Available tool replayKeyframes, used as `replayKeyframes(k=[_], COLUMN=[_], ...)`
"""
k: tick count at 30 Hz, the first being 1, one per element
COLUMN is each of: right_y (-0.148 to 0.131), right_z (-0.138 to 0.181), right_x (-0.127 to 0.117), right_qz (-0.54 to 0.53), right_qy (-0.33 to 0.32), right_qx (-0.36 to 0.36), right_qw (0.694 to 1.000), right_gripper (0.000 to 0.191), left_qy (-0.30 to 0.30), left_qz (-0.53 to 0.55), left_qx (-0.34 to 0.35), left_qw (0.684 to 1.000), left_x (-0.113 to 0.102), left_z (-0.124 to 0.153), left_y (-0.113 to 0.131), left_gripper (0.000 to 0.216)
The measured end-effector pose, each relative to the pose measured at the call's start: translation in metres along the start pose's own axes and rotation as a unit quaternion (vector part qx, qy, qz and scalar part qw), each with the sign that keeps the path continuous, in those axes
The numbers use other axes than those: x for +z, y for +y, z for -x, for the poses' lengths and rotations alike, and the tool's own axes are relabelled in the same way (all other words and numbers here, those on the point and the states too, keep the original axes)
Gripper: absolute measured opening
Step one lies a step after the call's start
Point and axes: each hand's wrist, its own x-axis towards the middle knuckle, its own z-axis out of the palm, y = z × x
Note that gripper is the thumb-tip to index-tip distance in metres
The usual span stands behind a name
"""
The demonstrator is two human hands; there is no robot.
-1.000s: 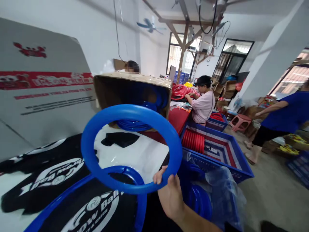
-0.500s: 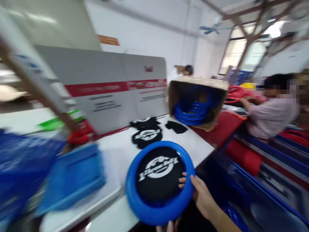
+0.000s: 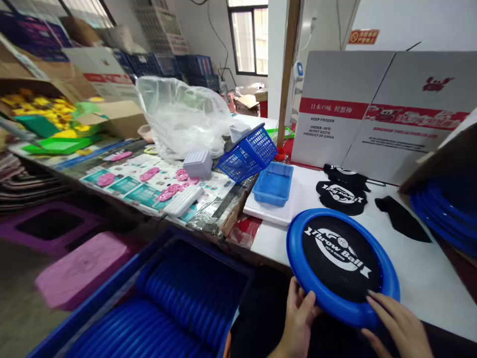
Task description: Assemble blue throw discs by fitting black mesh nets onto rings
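Between my hands is a round blue plastic ring with a black mesh centre printed "Throw Ball", a throw-ball disc [image 3: 341,266], tilted over the table's near edge. My left hand [image 3: 300,315] grips its lower left rim, thumb on the rim and fingers curled beneath. At the lower right, my right hand [image 3: 397,323] holds the rim with its fingers laid over the edge of the mesh. Beyond the disc, printed black fabric pieces [image 3: 341,198] lie on the white tabletop. A plain black piece [image 3: 402,217] is to their right.
A blue tray [image 3: 274,184] and a blue basket [image 3: 248,155] stand left of the disc. Below left, a crate holds stacked blue rings [image 3: 160,323]; a pink stool [image 3: 85,268] is beside it. A carton with blue rings [image 3: 443,214] is at right. Large white cartons [image 3: 335,139] form a back wall.
My view has swung left, bringing the side table and ring crate into sight. My left hand now shows at the disc's lower left rim; both hands keep the disc.
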Motion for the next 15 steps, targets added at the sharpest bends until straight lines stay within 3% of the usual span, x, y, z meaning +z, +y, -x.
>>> replayKeyframes(k=[2,4,9,12,15], right_y=[-0.008,-0.014,-0.013,-0.011,-0.008], right_z=[-0.024,-0.041,-0.052,-0.065,-0.090], right_x=[0.009,0.015,0.027,0.028,0.015], right_qz=[-0.021,-0.049,-0.070,-0.065,-0.093], right_qy=[-0.013,-0.002,0.040,0.022,0.013], right_qx=[-0.084,-0.114,-0.085,-0.083,-0.050], right_qw=[0.996,0.992,0.993,0.994,0.994], right_gripper=[0.039,0.047,0.065,0.068,0.069], left_qy=[0.009,0.005,-0.101,-0.104,-0.094], left_qz=[0.033,0.074,0.099,0.093,0.091], left_qx=[0.020,0.059,0.094,0.100,0.128], left_qw=[0.999,0.996,0.986,0.985,0.983], left_x=[0.005,0.012,0.022,0.033,0.056], left_z=[0.004,0.006,0.006,0.007,0.007], left_y=[-0.001,-0.006,-0.016,-0.005,0.022], left_gripper=[0.060,0.061,0.103,0.112,0.116])
